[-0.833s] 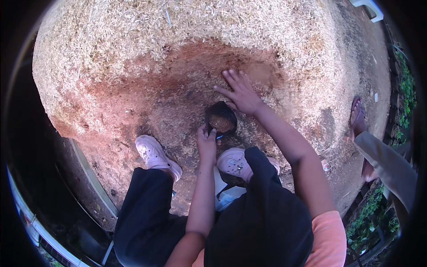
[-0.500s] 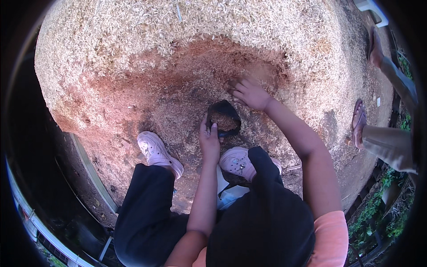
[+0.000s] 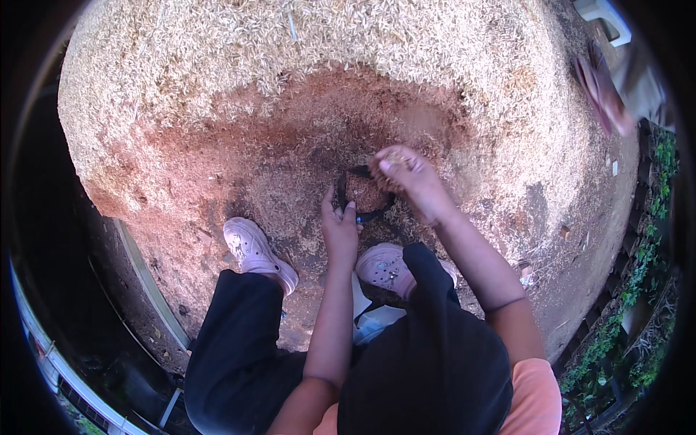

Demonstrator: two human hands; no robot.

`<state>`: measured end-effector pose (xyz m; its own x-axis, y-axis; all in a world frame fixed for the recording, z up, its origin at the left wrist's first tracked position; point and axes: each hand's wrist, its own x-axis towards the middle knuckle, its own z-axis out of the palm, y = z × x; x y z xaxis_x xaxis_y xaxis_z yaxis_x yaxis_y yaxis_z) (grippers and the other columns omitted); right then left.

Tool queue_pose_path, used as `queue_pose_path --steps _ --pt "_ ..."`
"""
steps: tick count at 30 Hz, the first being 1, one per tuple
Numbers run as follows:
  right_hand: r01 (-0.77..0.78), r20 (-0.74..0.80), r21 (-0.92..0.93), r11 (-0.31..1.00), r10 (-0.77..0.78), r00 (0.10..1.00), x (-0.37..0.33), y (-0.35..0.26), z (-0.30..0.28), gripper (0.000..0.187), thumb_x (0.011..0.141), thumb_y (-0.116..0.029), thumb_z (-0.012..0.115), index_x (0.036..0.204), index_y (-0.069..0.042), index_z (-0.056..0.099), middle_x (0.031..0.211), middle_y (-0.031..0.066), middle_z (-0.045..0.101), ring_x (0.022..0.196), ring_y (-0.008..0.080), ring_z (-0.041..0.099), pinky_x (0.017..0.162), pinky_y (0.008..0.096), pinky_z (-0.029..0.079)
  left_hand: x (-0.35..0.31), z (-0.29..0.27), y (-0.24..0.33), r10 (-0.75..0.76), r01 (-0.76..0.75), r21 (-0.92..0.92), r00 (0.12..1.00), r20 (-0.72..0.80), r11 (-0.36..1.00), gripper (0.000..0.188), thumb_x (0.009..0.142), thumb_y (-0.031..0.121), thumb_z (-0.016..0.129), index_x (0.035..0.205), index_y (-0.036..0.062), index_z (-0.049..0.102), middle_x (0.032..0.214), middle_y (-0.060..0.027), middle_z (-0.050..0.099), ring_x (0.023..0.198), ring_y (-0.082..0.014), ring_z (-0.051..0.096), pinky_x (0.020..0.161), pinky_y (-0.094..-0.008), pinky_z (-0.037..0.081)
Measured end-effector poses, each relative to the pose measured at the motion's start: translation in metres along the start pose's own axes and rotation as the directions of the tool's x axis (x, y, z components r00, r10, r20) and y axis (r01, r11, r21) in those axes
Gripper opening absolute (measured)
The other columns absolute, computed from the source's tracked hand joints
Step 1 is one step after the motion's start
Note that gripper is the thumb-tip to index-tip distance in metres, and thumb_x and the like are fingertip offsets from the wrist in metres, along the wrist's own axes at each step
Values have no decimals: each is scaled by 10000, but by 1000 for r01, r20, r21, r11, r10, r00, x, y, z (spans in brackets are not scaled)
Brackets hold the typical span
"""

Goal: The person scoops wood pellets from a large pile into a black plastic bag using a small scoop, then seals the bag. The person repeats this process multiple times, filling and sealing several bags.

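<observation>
My left hand (image 3: 341,235) is closed on the near-left rim of a small black plastic bag (image 3: 375,216), its thumb over the edge. The bag stands with its mouth up, and brown soil mix (image 3: 365,194) shows inside. Just above the bag's far-right rim, my right hand (image 3: 409,177) is curled round a handful of brown, husk-like mix (image 3: 386,174). Part of the bag's rim is hidden behind that hand. Beyond both hands lies a hollow of reddish-brown soil (image 3: 319,109) mixed with pale husks.
A wide spread of pale husks (image 3: 304,40) covers the far ground. My pink clogs (image 3: 250,243) stand close by. Another person's blurred foot (image 3: 609,101) is at the far right, near a white plastic object (image 3: 605,20). Green plants (image 3: 645,275) line the right edge.
My right hand has come back from the soil toward the bag, now closed on a handful of mix. My left hand keeps its hold. The other person's legs have moved away at the right.
</observation>
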<state>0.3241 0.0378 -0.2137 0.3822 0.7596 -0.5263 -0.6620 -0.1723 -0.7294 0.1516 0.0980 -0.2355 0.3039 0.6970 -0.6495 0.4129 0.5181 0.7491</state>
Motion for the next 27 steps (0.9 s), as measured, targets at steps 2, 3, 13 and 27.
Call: queue_pose_path --steps 2,3,13,27 --pt "-35 112 22 999 32 993 -3 6 12 214 930 -164 674 1116 -64 640 1093 42 658 1023 125 606 969 285 440 1 1 0 7 -7 -8 1000 9 1000 528 982 31 510 1469 45 306 996 -81 651 643 -61 557 509 -205 443" --pt "-30 139 3 1000 30 990 -3 11 17 193 933 -155 669 1101 -67 641 1056 28 659 975 108 607 902 272 464 2 1 -1 7 -6 -18 1000 12 1000 522 984 33 506 1467 44 309 982 -76 648 631 -60 551 510 -205 444" --pt "459 223 -589 665 -412 883 -6 28 19 194 837 -165 725 988 -53 678 1113 154 645 1096 299 596 949 382 459 4 2 -2 16 -15 -87 1000 4 996 477 998 39 471 1456 58 338 936 -54 624 605 -55 529 516 -203 444" --pt "-186 15 -446 875 216 976 -2 44 1 596 879 -135 661 1435 -131 445 1065 218 681 948 342 692 824 434 548 0 0 -2 78 -77 26 996 -48 997 486 989 -12 405 1459 110 414 908 -33 617 553 -49 509 476 -206 447"
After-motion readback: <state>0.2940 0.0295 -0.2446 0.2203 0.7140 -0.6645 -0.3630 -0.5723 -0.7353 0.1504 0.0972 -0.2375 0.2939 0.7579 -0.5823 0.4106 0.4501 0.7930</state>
